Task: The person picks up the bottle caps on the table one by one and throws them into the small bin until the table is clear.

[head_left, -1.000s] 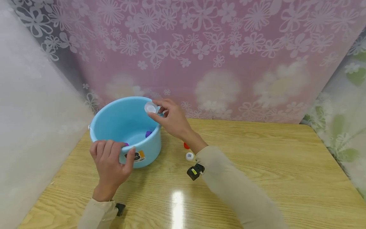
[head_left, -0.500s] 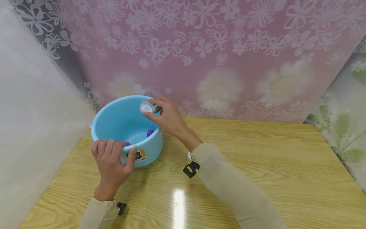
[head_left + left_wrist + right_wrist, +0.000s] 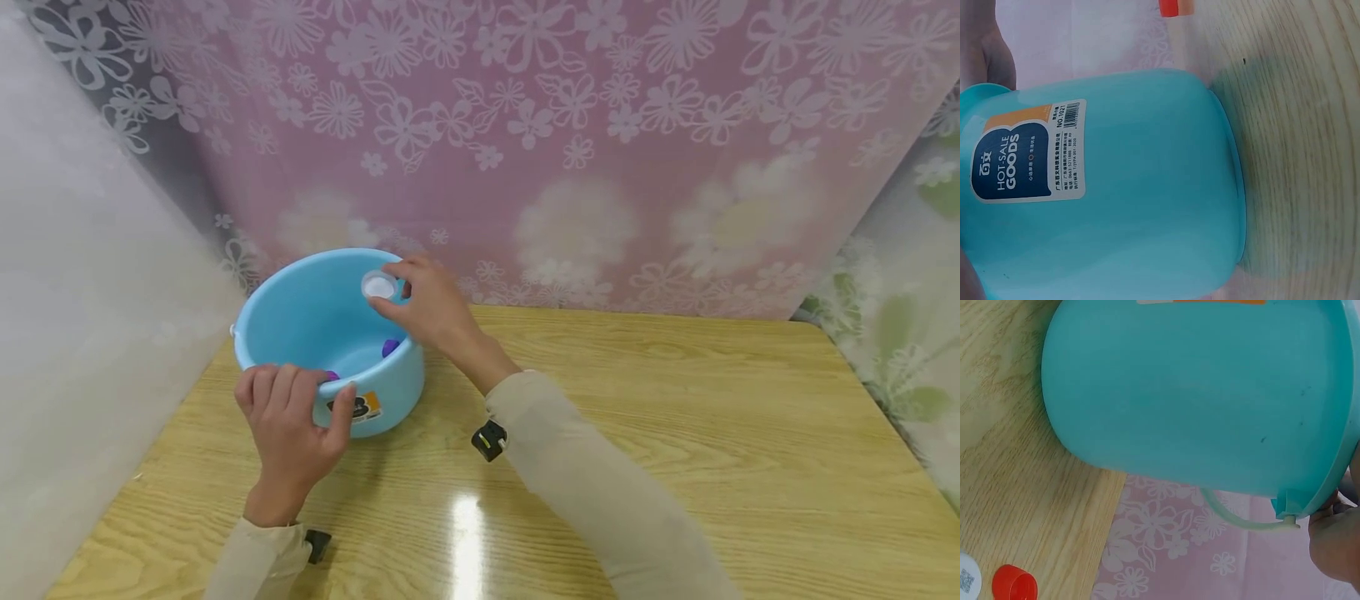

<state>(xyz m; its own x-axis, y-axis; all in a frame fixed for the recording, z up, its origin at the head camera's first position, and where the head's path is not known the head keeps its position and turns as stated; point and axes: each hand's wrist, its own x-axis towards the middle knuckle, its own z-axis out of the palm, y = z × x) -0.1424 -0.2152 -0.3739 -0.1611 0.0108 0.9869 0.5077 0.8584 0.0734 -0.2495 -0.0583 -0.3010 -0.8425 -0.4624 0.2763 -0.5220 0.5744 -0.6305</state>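
Gripping the bucket (image 3: 407, 379) rim at about 7 o'clock: your left hand (image 3: 288, 421), fingers over the lip, thumb on the outer wall. That hold hasn't moved in the last second; bucket sits upright on the table (image 3: 675, 417), looks steady to me. Inside: two purple pieces (image 3: 391, 347), one low at 4 o'clock, one near 6, mostly hidden by rim and fingers. Can't tell if more sits behind the near wall.

What changed: small clear cup (image 3: 379, 286) shifted toward 9 o'clock, further in past the rim. Now over the bucket's mouth at about 2 o'clock, pinched between thumb and fingers of your right hand (image 3: 431, 304). My read: carry is nearly done, but cup isn't down with the purple yet. Pale base shows in it; can't make out any contents.

Further right, about 4 o'clock: white cap (image 3: 968, 577) and red cap (image 3: 1015, 584) lie on the table, now hidden by your sleeve (image 3: 600, 483) in head view.
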